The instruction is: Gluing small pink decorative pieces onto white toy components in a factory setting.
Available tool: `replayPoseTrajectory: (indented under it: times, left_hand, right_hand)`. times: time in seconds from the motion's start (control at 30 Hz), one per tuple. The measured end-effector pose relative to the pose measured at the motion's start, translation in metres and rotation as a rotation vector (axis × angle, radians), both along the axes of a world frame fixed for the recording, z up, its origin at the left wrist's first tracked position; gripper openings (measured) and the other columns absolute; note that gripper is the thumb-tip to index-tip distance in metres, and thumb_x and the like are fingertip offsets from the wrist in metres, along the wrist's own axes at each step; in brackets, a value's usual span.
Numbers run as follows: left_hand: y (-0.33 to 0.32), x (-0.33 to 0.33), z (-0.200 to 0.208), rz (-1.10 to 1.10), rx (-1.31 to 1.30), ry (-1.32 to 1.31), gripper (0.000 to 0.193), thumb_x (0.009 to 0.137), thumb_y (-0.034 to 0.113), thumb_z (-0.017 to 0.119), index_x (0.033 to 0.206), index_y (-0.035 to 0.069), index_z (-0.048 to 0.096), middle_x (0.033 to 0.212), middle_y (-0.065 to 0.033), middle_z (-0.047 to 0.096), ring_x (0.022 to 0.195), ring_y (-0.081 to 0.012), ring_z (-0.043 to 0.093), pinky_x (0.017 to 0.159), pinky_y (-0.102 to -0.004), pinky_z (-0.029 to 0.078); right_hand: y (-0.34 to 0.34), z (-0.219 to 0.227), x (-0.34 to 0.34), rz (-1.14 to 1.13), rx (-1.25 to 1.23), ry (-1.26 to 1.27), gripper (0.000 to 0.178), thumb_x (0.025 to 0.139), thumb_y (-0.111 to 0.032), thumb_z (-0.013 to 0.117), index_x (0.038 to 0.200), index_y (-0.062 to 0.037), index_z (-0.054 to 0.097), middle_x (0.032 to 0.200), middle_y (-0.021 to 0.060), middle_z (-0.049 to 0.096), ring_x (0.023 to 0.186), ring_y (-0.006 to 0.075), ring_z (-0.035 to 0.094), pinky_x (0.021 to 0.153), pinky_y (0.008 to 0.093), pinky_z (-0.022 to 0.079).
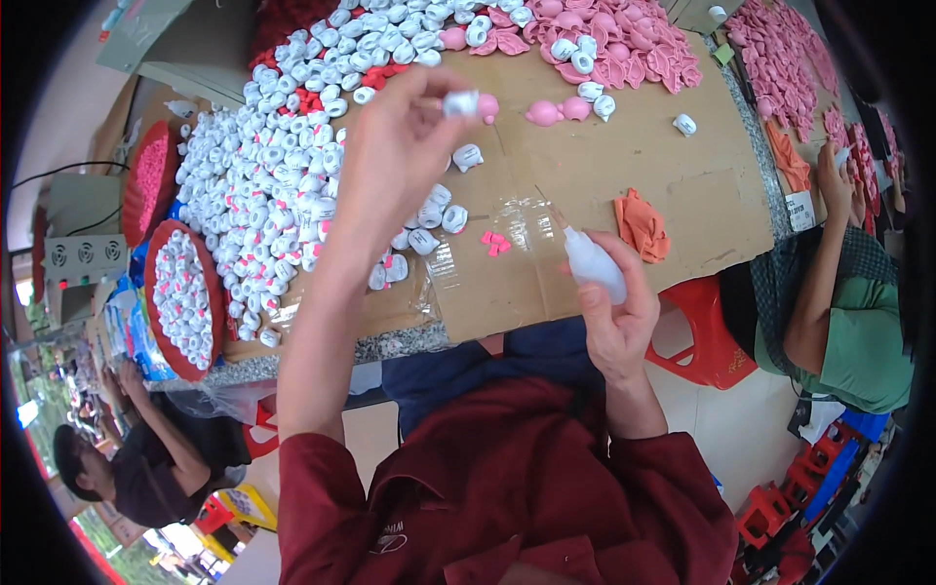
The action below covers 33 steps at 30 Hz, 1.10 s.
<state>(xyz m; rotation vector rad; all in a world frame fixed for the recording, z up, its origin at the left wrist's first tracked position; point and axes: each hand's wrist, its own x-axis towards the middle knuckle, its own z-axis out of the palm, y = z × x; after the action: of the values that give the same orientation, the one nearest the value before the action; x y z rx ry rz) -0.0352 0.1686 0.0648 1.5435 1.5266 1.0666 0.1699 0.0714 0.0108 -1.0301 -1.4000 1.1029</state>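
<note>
My left hand (395,132) pinches a small white moulded piece (460,103) over the cardboard. Right beside that piece is a round pink part (488,109); I cannot tell whether the two touch. In my right hand (624,327) is a translucent white squeeze bottle (595,266), its thin needle tip pointing up and left. Several tiny bright-pink bits (495,243) lie on the cardboard between my hands. Under and beside my left forearm spreads a large heap of white pieces (249,185), many with pink spots.
Cardboard (702,205) covers the table. An orange cloth (642,226) lies right of the bottle. Pink shell-like parts (624,44) are piled at the back. Red bowls at left hold white pieces (183,302) and pink bits (151,180). A co-worker in green (863,341) sits at right.
</note>
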Motion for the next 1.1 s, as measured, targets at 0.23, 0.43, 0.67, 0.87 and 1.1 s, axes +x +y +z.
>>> replayPoseTrajectory:
  times: [0.23, 0.43, 0.67, 0.87, 1.1]
  left_hand:
    - [-0.111, -0.008, -0.044, 0.041, -0.087, -0.572, 0.037, 0.076, -0.009, 0.057, 0.112, -0.001, 0.054, 0.104, -0.0102, 0.057, 0.093, -0.0142, 0.056, 0.080, -0.0249, 0.047]
    - [-0.127, -0.004, -0.055, 0.107, -0.084, -0.802, 0.055, 0.072, -0.012, 0.060, 0.123, -0.002, 0.042, 0.104, -0.0109, 0.054, 0.092, -0.0154, 0.055, 0.076, -0.0248, 0.048]
    - [-0.131, -0.003, -0.058, 0.075, -0.079, -0.836, 0.053, 0.072, -0.013, 0.059, 0.122, -0.002, 0.042, 0.104, -0.0109, 0.054, 0.094, -0.0161, 0.055, 0.079, -0.0256, 0.048]
    - [-0.131, -0.001, -0.059, 0.086, -0.061, -0.848, 0.053, 0.072, -0.013, 0.060, 0.121, -0.002, 0.043, 0.103, -0.0111, 0.054, 0.095, -0.0172, 0.055, 0.080, -0.0265, 0.048]
    - [-0.132, 0.000, -0.058, 0.104, -0.044, -0.853, 0.049, 0.073, -0.014, 0.058, 0.119, -0.002, 0.044, 0.103, -0.0099, 0.053, 0.096, -0.0171, 0.055, 0.081, -0.0264, 0.048]
  right_hand:
    - [-0.003, 0.009, 0.005, 0.091, 0.046, -0.048, 0.036, 0.069, -0.014, 0.071, 0.098, 0.0048, 0.058, 0.078, 0.0065, 0.057, 0.065, 0.0114, 0.048, 0.058, 0.0220, 0.037]
    - [-0.011, 0.013, -0.008, 0.087, -0.061, -0.073, 0.037, 0.068, -0.021, 0.071, 0.091, 0.0071, 0.062, 0.069, 0.0048, 0.053, 0.064, 0.0109, 0.045, 0.055, 0.0216, 0.033]
    - [-0.012, 0.014, -0.013, 0.097, -0.086, -0.108, 0.036, 0.068, -0.020, 0.071, 0.090, 0.0070, 0.063, 0.068, 0.0047, 0.054, 0.063, 0.0109, 0.045, 0.054, 0.0212, 0.033]
    - [-0.011, 0.013, -0.008, 0.123, -0.050, -0.093, 0.028, 0.065, -0.006, 0.073, 0.089, 0.0043, 0.064, 0.069, 0.0071, 0.058, 0.062, 0.0122, 0.048, 0.055, 0.0226, 0.037]
    - [-0.011, 0.014, -0.010, 0.088, -0.094, -0.110, 0.033, 0.068, -0.018, 0.070, 0.089, 0.0068, 0.063, 0.067, 0.0037, 0.051, 0.062, 0.0098, 0.044, 0.054, 0.0204, 0.031]
